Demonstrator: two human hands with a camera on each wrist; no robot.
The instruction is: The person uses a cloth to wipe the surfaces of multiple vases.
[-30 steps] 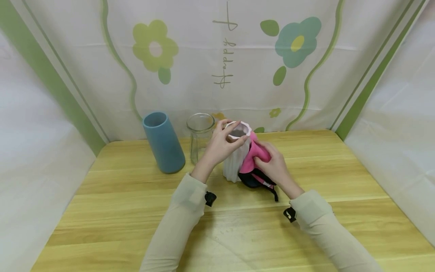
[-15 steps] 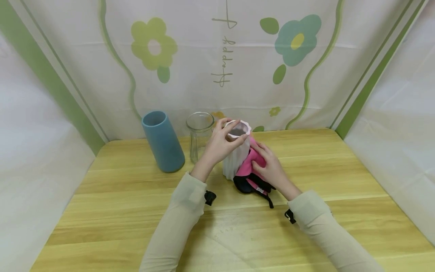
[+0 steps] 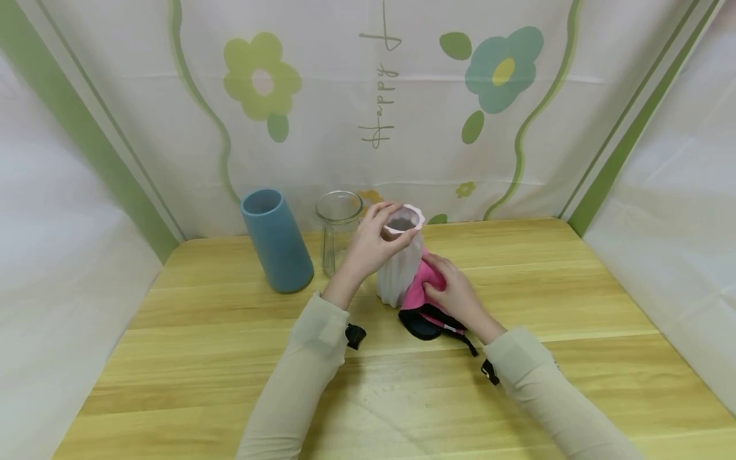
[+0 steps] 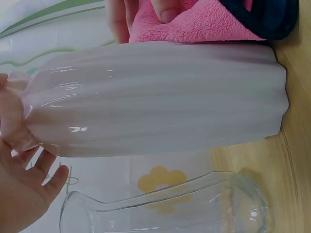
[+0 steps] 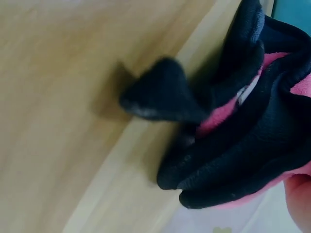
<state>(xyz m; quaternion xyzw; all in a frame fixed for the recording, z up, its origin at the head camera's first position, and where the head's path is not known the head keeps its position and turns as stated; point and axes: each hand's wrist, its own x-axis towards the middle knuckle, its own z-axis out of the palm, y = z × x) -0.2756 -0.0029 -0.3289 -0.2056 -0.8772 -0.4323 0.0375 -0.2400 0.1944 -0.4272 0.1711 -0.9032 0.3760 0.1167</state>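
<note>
A white ribbed vase [image 3: 395, 276] with a scalloped rim stands upright on the table. My left hand [image 3: 368, 244] grips it at the neck, thumb and fingers round the rim. Held in my right hand [image 3: 459, 295] is a pink plush cloth [image 3: 418, 295] with black edging, pressed to the right side of the vase. In the left wrist view the glossy vase [image 4: 160, 97] lies sideways across the picture, the cloth [image 4: 209, 22] touching its wall. Folded black edging and a loop of the cloth [image 5: 228, 145] fill the right wrist view; most of that hand is hidden there.
Left of the vase stands a clear glass vase [image 3: 338, 239], close to my left hand. Farther left is a tall blue vase [image 3: 278, 246]. The wooden table [image 3: 230, 383] ends at a flower-printed cloth backdrop [image 3: 333, 128].
My right hand has slid the cloth down the vase's right side, from near the rim to lower on the wall. My left hand keeps its grip at the neck.
</note>
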